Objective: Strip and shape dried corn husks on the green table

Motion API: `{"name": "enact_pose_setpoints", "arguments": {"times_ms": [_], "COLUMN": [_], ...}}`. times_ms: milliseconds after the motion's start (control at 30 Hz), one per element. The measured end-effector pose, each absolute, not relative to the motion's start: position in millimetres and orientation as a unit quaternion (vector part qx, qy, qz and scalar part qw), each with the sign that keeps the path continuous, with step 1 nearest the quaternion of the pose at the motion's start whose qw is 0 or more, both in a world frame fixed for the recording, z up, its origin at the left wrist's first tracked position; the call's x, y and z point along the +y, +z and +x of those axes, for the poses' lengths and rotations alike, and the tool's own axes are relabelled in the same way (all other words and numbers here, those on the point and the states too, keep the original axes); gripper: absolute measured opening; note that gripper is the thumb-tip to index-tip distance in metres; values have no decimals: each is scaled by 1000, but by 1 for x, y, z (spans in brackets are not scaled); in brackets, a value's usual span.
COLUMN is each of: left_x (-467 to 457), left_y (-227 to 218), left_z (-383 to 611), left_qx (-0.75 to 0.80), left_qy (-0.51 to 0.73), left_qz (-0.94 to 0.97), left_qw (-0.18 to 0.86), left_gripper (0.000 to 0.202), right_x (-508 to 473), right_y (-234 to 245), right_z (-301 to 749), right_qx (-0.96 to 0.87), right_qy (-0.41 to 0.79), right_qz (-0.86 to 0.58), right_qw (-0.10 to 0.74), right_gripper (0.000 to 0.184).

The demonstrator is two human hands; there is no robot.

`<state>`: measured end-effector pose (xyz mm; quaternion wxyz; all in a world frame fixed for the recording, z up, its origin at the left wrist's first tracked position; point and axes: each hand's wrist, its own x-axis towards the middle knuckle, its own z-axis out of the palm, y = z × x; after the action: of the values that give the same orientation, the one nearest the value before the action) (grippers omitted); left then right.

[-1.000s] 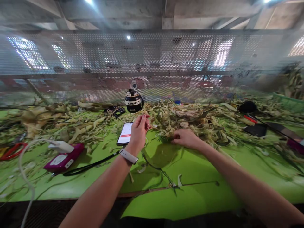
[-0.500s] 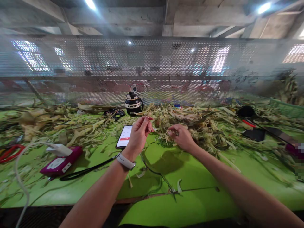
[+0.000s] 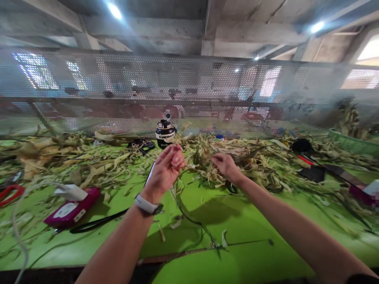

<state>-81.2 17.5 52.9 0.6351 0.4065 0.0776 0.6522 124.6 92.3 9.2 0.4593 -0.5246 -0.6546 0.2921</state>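
My left hand (image 3: 164,172) is raised over the green table (image 3: 237,236), fingers pinched on a thin dried leaf strip that trails down toward the table. A white watch band sits on that wrist. My right hand (image 3: 225,165) is lifted beside it, fingers pinched on a strand at the edge of the heap of dried leaf strips (image 3: 237,157). A phone (image 3: 149,176) lies mostly hidden behind my left hand.
A black bottle (image 3: 164,133) stands at the back by the perforated metal screen (image 3: 189,94). A magenta power bank (image 3: 69,207) with a white plug and cable lies left, red scissors (image 3: 8,193) at far left. Dark tools (image 3: 310,171) and a green basket (image 3: 352,144) are at right.
Both hands rose from the table and came closer together. My right hand left the leaf heap with a strand pinched. The view tilted slightly upward.
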Motion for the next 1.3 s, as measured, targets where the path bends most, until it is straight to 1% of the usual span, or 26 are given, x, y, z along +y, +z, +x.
{"name": "enact_pose_setpoints", "arguments": {"times_ms": [67,133,267,333,467,533,700,867,967,1033,1167,1300], "left_x": [19,23,32,36,40,39,34,31,31,31,30,23], "left_y": [62,68,66,60,47,43,37,35,33,30,22,15], "left_z": [-96,-108,-113,-106,-89,-83,-75,-73,-70,-67,-57,-45], "left_qx": [31,2,58,93,148,169,197,199,195,188,195,224], "left_qy": [689,723,752,747,724,710,685,657,652,651,638,588], "left_qz": [352,306,251,242,284,313,367,389,378,365,348,334], "left_qw": [633,619,607,613,611,607,597,614,627,638,658,701], "left_gripper": [3,11,19,18,6,3,8,15,15,15,13,11], "right_x": [93,91,82,77,67,62,48,38,35,35,35,36], "right_y": [6,3,7,15,43,61,103,123,120,111,81,48], "right_z": [142,157,170,170,170,172,181,180,171,160,130,101], "right_qx": [-616,-583,-545,-537,-525,-524,-550,-576,-569,-543,-450,-407], "right_qy": [307,329,369,378,422,455,458,474,513,540,584,574], "right_qz": [-548,-557,-549,-538,-485,-447,-342,-320,-311,-311,-311,-284], "right_qw": [476,491,516,529,558,565,609,583,562,562,600,652], "right_gripper": [26,30,33,33,33,30,19,17,14,10,9,9]}}
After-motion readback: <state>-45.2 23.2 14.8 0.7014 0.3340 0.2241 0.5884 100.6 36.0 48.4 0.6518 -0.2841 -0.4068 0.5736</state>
